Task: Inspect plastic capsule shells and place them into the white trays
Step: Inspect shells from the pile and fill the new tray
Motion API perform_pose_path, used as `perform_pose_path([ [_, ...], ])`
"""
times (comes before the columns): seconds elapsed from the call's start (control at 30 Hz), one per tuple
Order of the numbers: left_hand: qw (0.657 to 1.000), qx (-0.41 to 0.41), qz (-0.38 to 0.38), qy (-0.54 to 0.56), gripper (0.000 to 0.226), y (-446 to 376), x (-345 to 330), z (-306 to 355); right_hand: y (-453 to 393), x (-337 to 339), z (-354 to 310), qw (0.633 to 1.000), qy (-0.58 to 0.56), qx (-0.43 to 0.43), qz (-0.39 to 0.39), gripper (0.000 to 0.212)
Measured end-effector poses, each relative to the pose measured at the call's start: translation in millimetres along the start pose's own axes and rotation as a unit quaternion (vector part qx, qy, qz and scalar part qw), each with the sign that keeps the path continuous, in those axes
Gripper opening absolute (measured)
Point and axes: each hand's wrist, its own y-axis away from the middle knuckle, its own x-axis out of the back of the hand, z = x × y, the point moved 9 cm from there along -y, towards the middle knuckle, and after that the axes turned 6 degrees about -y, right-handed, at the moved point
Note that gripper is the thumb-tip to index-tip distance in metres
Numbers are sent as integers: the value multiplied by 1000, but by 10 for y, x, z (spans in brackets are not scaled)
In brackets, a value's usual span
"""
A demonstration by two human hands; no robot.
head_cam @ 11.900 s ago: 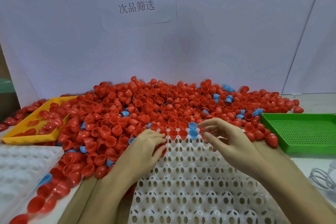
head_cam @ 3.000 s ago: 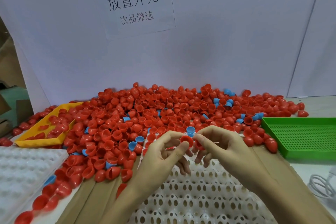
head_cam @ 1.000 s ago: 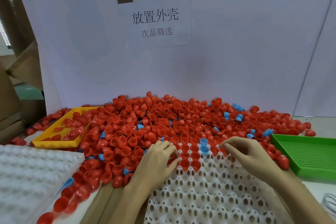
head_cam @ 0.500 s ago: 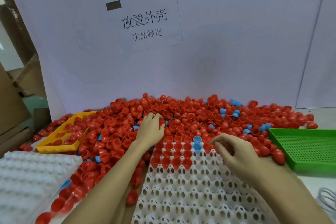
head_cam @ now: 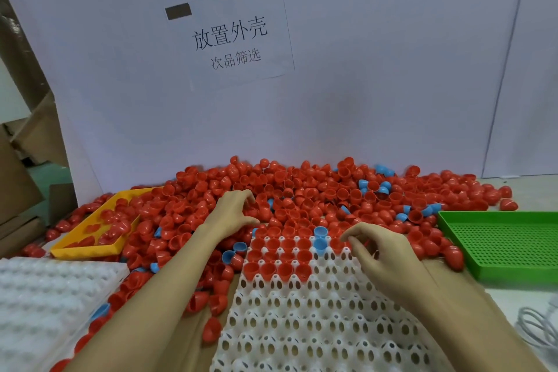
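Showing a sorting bench from the head view: a paper sign [head_cam: 238, 36] taped to the white backboard reads 放置外壳 in large characters, with 次品筛选 in smaller characters beneath; a dark strip of tape sits at its upper left corner. Below the sign, a heap of red capsule shells [head_cam: 302, 190] spreads across the bench, with a few blue shells [head_cam: 379, 185] scattered among them. The white tray [head_cam: 302, 311], a perforated grid of cups, lies at centre foreground; its far rows hold red shells seated open side up, plus two blue ones [head_cam: 320, 238]. The left hand [head_cam: 232, 214] reaches beyond the tray's far left corner and rests in the heap, fingers curled down among the shells; whether it grips one cannot be told. The right hand [head_cam: 377, 247] hovers over the tray's far right rows, fingers loosely bent and thumb close to the fingertips, just beside the filled cups; it appears to hold nothing. A yellow tray [head_cam: 90, 246] containing red shells stands at left, a second white tray [head_cam: 39, 296] at near left, a green perforated tray [head_cam: 507, 244] at right, and a coiled white cable [head_cam: 540, 326] at the lower right.
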Motion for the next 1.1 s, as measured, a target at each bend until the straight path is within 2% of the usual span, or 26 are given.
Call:
perform_pose_path([
  [0.13,993,-6,89,83,34,211,280,34,-20,15,15,1000,-1,-14,1,24],
  [0.23,958,-21,147,246,29,481,514,373,-30,17,75,987,-130,-86,-37,26],
  [0.33,909,-70,109,396,22,814,543,961,45,-86,-41,939,-291,-136,-123,15],
  [0.4,874,-89,71,473,18,1035,458,1304,107,-160,-162,916,-336,-132,-176,23],
  [0.5,833,-61,33,548,27,1250,261,1542,202,-304,-271,880,-385,-137,-242,40],
  [0.6,805,-9,18,593,35,1331,104,1547,239,-350,-260,880,-373,-151,-252,44],
  [0.73,809,0,20,588,36,1339,59,1454,235,-369,-229,883,-364,-168,-244,42],
  [0.87,811,-16,-29,584,40,1378,15,1459,222,-376,-160,889,-353,-194,-219,54],
  [1.0,826,-70,-92,552,25,1427,72,1476,193,-313,-137,890,-367,-197,-184,52],
  [1.1,834,-78,-93,539,28,1443,115,1431,212,-326,-144,892,-359,-199,-191,58],
])
